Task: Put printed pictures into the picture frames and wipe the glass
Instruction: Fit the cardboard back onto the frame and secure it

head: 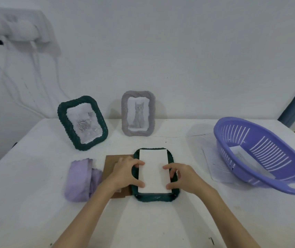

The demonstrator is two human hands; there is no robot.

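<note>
A dark green picture frame (153, 198) lies face down on the white table in front of me. A white printed picture (153, 172), blank side up, rests in its opening. My left hand (127, 171) pinches the paper's left edge with thumb and fingers. My right hand (180, 177) pinches its right edge the same way. A brown backing board (110, 164) lies under my left hand, beside the frame. A folded lilac cloth (81, 179) sits to the left of it.
Two filled frames stand at the back by the wall: a green one with a rose print (82, 125) and a grey one with a cat picture (138, 113). A purple plastic basket (261, 154) holding paper sits at the right, on a loose sheet (214, 163).
</note>
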